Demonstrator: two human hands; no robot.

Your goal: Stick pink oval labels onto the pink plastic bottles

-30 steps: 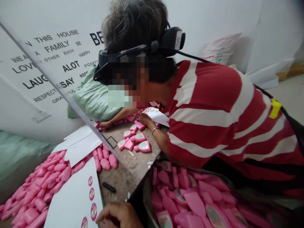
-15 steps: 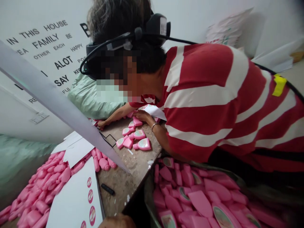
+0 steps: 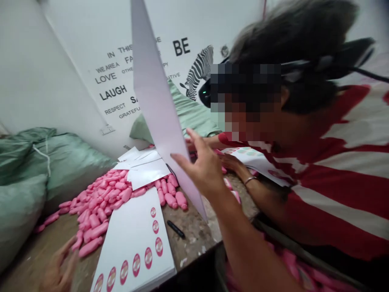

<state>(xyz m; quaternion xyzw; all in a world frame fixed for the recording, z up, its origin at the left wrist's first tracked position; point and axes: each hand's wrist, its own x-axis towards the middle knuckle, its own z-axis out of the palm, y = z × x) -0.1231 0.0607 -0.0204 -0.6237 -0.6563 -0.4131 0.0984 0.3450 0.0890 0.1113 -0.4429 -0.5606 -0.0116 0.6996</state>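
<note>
Upright white sheet (image 3: 161,105), its tip down by the worktop (image 3: 194,239) edge, just behind the open, spread right hand (image 3: 202,170), no clamp visible | open left hand (image 3: 57,267) near loose pink plastic bottles (image 3: 103,190) | oval labels unpeeled on stacked label sheets (image 3: 133,239) | co-worker's hand (image 3: 232,162) opposite | green sacks (image 3: 69,170) beyond

Bright flat light, warped edges, slight blur

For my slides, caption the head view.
Right hand touches upright white sheet beside heaped pink plastic bottles.
</note>
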